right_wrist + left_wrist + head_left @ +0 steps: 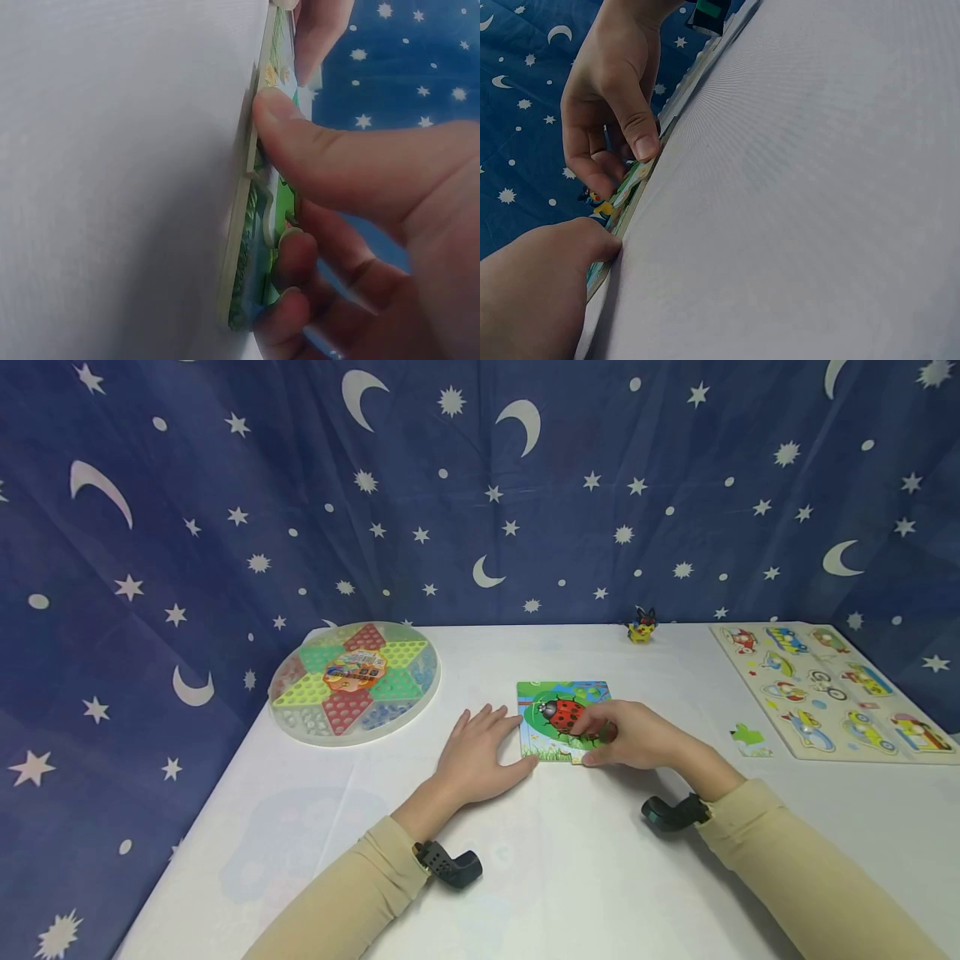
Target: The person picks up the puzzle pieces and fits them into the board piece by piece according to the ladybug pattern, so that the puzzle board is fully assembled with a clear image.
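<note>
A square ladybug jigsaw puzzle lies flat on the white table. My left hand rests at its left side with fingers extended, the thumb near the lower left corner and the index finger by the left edge. Over the puzzle's lower right part, my right hand pinches a puzzle piece between thumb and bent fingers. That piece sits slightly raised at the lower edge, and the hand covers much of it. A loose green and white puzzle piece lies on the table to the right.
A round Chinese checkers board stands at the left. Toward the back is a small yellow figurine. A wooden peg puzzle board with vehicle pictures lies at the right. Behind the table hangs a blue star-and-moon curtain.
</note>
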Tool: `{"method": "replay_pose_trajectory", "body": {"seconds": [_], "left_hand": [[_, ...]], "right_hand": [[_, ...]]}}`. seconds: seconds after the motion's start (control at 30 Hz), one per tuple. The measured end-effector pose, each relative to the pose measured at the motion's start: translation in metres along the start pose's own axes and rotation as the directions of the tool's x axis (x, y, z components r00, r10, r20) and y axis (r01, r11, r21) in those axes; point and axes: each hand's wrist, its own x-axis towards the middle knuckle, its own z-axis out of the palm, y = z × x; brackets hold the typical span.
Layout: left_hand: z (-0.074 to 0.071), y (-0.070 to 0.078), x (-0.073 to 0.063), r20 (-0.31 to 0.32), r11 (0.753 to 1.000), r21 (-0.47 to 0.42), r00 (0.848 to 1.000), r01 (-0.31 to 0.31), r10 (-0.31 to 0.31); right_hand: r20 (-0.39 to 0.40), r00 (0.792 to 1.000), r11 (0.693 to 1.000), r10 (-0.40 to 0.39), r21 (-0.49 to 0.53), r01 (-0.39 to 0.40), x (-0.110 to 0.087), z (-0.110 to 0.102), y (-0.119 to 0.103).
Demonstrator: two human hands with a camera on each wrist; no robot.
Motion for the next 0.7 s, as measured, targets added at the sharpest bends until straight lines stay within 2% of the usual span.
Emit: {"method": "replay_pose_trajectory", "body": {"seconds": [0.23, 0.7], "left_hand": [[-0.001, 0.001, 0.0, 0.005, 1.0, 0.0, 1.0, 0.003, -0.003], [-0.001, 0.0, 0.0, 0.007, 1.0, 0.001, 1.0, 0.004, -0.004]], "right_hand": [[-0.008, 0.999, 0.999, 0.037, -0.014, -0.037, 0.004, 0.004, -0.007], [-0.025, 0.999, 0.998, 0.021, -0.058, -0.022, 0.019, 0.001, -0.007]]}}
